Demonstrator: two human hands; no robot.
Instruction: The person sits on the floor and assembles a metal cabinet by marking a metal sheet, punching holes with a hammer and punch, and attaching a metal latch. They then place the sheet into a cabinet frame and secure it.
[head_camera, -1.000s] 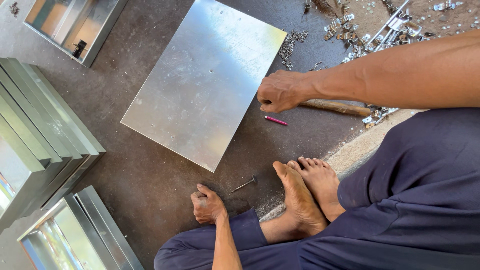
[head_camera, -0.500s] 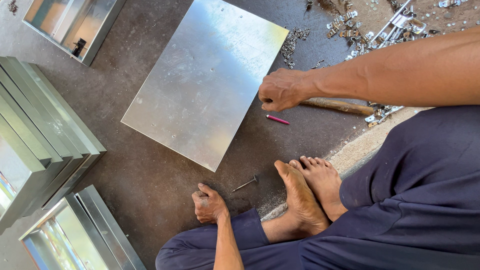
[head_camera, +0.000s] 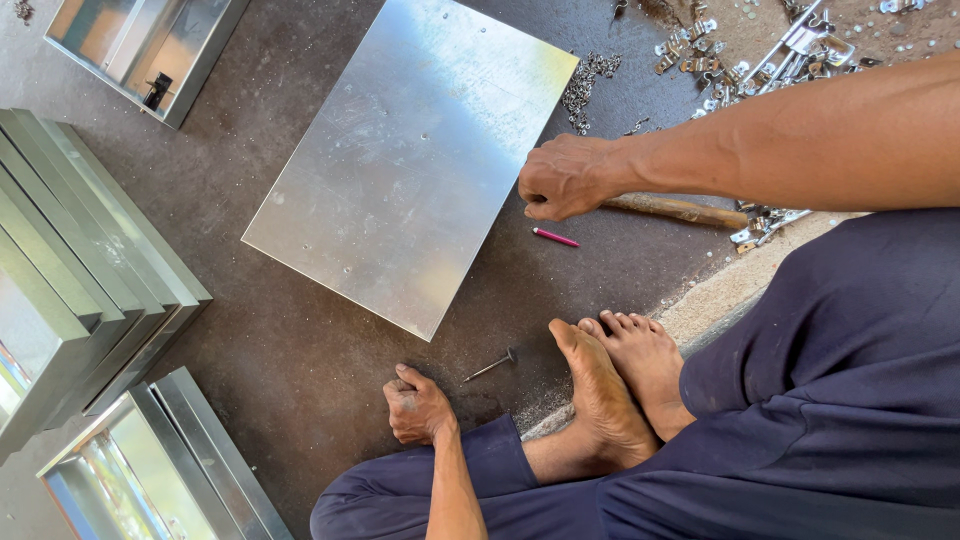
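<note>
One wooden handle (head_camera: 675, 210), head hidden by right hand (head_camera: 568, 177)

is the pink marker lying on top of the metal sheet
No, the pink marker lies on the dark floor just beside the metal sheet, below the right hand.

Hammer (head_camera: 680, 211): head hidden inside the closed right hand (head_camera: 568, 177). Metal trays (head_camera: 150, 470) far beyond the left hand (head_camera: 418, 408): cut off by frame edge.
</note>
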